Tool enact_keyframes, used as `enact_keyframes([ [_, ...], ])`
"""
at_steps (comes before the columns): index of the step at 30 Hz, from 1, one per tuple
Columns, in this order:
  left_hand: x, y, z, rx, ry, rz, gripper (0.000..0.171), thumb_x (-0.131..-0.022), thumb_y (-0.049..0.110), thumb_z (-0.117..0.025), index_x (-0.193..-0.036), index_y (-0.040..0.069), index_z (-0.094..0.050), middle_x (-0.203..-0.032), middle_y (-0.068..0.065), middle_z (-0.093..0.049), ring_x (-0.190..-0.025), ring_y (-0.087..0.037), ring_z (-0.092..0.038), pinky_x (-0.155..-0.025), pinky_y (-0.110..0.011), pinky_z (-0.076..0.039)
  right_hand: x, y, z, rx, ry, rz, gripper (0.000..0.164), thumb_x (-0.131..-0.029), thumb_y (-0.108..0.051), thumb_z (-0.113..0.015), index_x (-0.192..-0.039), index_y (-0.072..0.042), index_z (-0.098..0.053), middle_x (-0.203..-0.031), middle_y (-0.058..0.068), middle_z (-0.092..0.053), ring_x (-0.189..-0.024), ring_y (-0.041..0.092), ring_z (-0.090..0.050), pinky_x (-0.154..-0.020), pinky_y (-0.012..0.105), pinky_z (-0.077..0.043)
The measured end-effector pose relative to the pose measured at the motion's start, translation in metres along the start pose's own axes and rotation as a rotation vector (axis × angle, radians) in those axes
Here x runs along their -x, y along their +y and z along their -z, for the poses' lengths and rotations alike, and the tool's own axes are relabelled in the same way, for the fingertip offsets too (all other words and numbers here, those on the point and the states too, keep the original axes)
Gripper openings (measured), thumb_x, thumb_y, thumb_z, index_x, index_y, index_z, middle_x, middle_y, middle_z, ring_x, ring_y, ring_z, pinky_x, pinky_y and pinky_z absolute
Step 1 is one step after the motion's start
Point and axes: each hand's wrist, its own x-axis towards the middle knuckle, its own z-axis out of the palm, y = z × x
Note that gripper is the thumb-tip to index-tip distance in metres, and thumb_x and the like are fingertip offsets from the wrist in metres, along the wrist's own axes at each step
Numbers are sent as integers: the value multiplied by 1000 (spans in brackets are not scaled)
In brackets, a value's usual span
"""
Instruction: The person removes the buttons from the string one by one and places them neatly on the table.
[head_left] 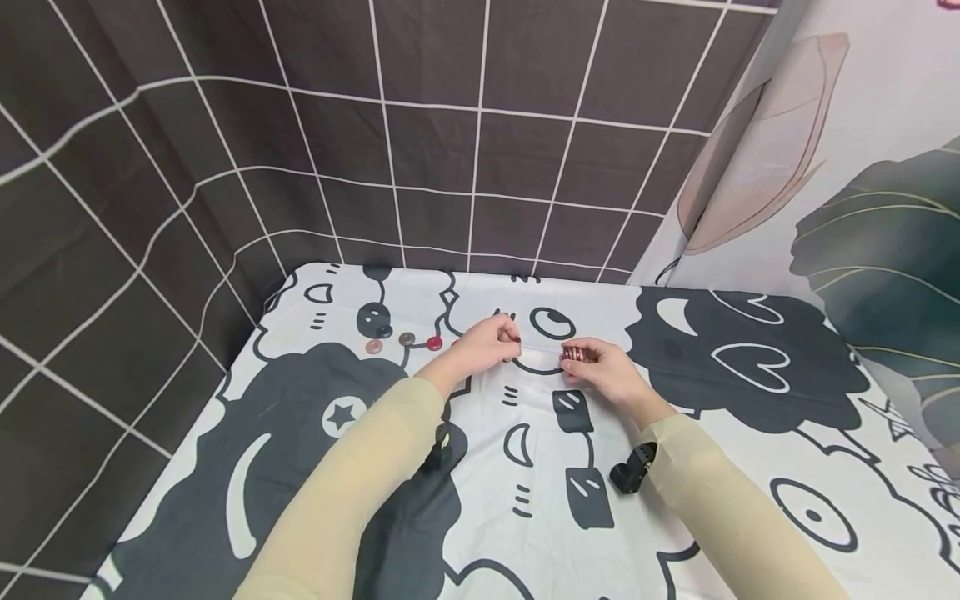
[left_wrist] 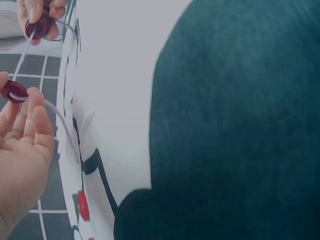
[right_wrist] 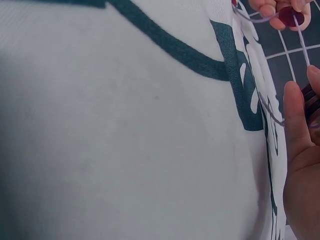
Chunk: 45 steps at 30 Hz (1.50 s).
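The left hand (head_left: 483,342) pinches a dark red button (left_wrist: 15,91) on a pale string (left_wrist: 22,60). At its 3 o'clock, the right hand (head_left: 603,369) pinches a button stack (head_left: 573,354), which looks strung already. At its 9 o'clock, a pink button (head_left: 373,347), brown button (head_left: 407,339) and bright red button (head_left: 435,342) seem left to thread.

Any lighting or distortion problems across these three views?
Head view: bright, fairly even; the white-gridded dark brown cloth backdrop shows bent lines, lens or folds unclear. Left wrist view: slightly hazy, the dark red round button readable near the edge. Right wrist view: dimmer, the white printed cloth greyish, darkening leftward; bare right hand cropped.
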Motion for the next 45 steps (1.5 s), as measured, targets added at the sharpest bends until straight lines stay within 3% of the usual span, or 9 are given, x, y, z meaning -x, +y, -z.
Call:
enact_keyframes([
  [9,2,-5,6,5,17,11,20,-80,11,-59,-100,10,-55,-84,-2,-59,-71,-15,-54,-59,-25,-45,18,-36,3,48,4,7,39,-87,-9,-66,-120,8,-56,-93,13,-64,-78,11,-57,-69,16,-45],
  [16,4,-11,11,2,27,22,20,-79,10,-58,-99,9,-54,-83,-3,-57,-69,-15,-53,-58,-25,-45,1,7,2,7,5,5,44,-85,-20,-70,-122,0,-58,-94,10,-65,-78,13,-62,-70,19,-49],
  [21,6,-12,15,14,37,29,21,-79,9,-58,-99,8,-54,-83,-4,-57,-69,-16,-53,-58,-25,-45,0,8,2,-24,1,-1,43,-86,-17,-69,-122,2,-57,-93,10,-64,-74,11,-64,-69,19,-50],
  [30,7,-14,24,-53,42,39,23,-79,14,-58,-102,11,-56,-89,-2,-56,-79,-16,-52,-70,-27,-43,-1,9,0,-83,-6,-19,42,-85,-12,-69,-121,5,-56,-92,12,-63,-73,10,-64,-68,23,-53],
  [36,7,-16,30,-47,64,46,22,-79,13,-58,-101,10,-56,-86,-2,-57,-77,-16,-53,-68,-26,-43,-1,8,2,-45,0,-29,42,-85,-16,-70,-121,3,-57,-93,10,-64,-74,10,-64,-68,20,-51],
  [45,9,-19,35,-31,65,60,21,-80,12,-58,-100,9,-55,-83,-3,-57,-73,-16,-54,-66,-25,-43,1,1,2,-89,-15,-40,43,-85,-13,-69,-121,6,-56,-93,10,-64,-74,10,-63,-67,19,-50],
])
